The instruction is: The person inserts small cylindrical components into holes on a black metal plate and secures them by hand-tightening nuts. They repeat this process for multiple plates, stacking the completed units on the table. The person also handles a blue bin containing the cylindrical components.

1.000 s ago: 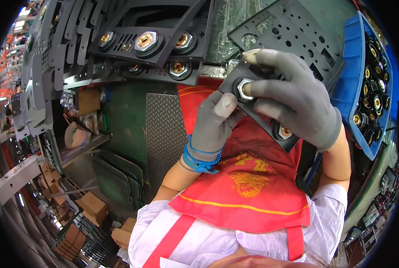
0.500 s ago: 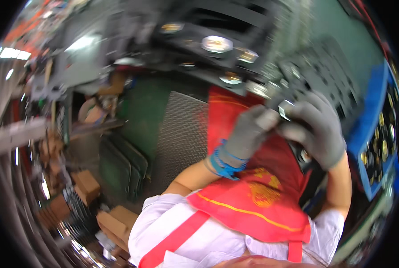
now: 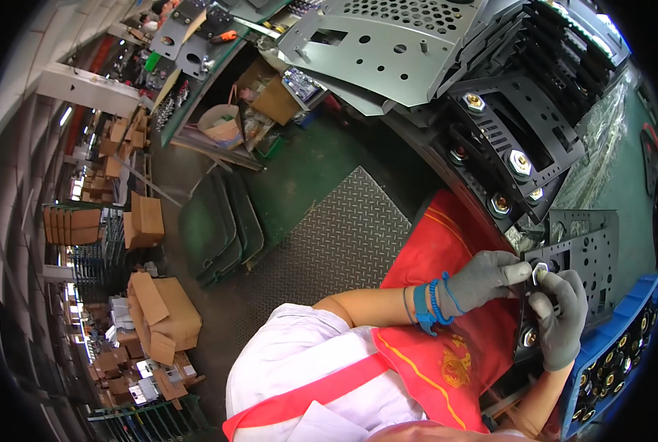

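Note:
A silver hex nut sits at the near left edge of a black perforated metal plate. My left hand, in a grey glove with a blue coiled band at the wrist, has its fingers pinched at the nut's left side. From the right, my gloved right hand curls its thumb and fingers around the same nut. Just below, a brass-centred fitting shows on the dark metal beside my right hand. Whether the nut is threaded on anything is hidden by my fingers.
Black brackets with several brass-centred nuts stand ahead, beside a silver perforated panel. A blue crate of fittings is at the right. A chequered metal plate, dark curved panels and cardboard boxes lie left.
The view has swung, and the blur is gone. Both hands have come down to the black plate's near edge, with the silver nut still between them.

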`<state>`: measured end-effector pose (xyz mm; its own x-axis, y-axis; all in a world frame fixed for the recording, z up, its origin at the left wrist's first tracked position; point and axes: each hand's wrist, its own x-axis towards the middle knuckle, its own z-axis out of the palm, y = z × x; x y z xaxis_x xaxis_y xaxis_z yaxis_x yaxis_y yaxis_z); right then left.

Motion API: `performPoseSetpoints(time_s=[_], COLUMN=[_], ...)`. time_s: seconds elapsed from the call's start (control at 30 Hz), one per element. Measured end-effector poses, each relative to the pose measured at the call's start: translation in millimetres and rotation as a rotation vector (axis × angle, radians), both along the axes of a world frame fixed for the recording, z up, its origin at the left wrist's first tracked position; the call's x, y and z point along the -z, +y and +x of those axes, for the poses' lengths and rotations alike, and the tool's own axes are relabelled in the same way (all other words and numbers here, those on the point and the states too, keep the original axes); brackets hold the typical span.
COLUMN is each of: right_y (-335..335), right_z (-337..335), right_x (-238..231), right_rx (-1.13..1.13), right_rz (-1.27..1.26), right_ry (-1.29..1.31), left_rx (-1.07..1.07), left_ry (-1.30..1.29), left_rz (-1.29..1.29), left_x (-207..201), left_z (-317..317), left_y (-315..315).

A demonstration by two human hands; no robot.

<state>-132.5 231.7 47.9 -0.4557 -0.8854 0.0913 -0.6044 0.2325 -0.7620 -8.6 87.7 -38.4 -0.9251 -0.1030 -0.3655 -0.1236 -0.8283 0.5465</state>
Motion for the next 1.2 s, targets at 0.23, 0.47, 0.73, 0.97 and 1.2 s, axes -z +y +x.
performPoseSetpoints(time_s=[0.23,0.47,0.73,0.97,1.2], right_y=[-14.8,-8.8,-13.0,12.6,-3.7], right_z=[-1.7,7.7,-1.4,-12.1,5.5], right_x=[-5.8,-0.8,-1.4,0.6,10.1], right_rx=[-0.068,0.072,0.053,0.018,0.046], right_rz=[-0.115,-0.077,-0.101,-0.14,-0.207], right_ry=[0.379,0.169,0.402,0.476,0.304], left_rx=[0.001,0.015,-0.042,-0.048,-0.096], left_ry=[-0.007,-0.014,-0.026,-0.024,-0.042], left_rz=[-0.012,-0.042,-0.015,-0.084,-0.169], left_x=[-3.8,-11.3,-7.1,-6.2,-16.9], left_z=[0.7,2.7,-2.1,-5.0,-2.2], left_y=[2.1,-1.6,4.1,2.0,7.2])
